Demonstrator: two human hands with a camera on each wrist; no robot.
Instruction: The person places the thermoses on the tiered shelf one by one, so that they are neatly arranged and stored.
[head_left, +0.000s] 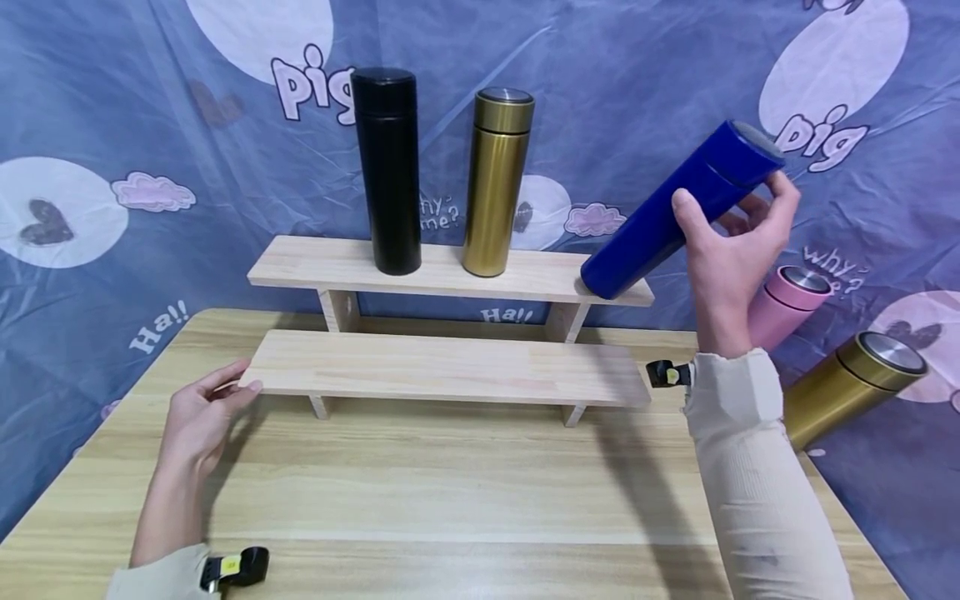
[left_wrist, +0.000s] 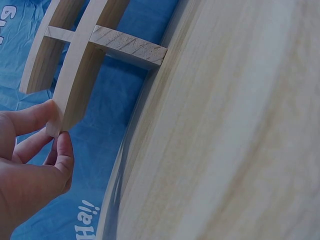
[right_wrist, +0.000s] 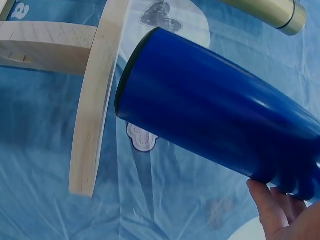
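Observation:
My right hand [head_left: 733,258] grips a blue thermos bottle [head_left: 667,221] near its lid. The bottle leans, lid up to the right, with its base by the right end of the upper board [head_left: 315,260] of a wooden two-tier shelf. In the right wrist view the bottle's base [right_wrist: 131,75] sits close beside the board; whether they touch, I cannot tell. On that board stand a black thermos bottle [head_left: 388,175] and a gold thermos bottle [head_left: 498,183], both upright. At the left end of the lower board [head_left: 442,367], my left hand [head_left: 201,417] pinches the corner between thumb and fingers.
A pink bottle [head_left: 783,308] and another gold bottle [head_left: 847,387] stand at the table's right side, partly behind my right arm. The shelf rests on a wooden table [head_left: 450,500]. A blue printed cloth [head_left: 225,167] hangs behind it.

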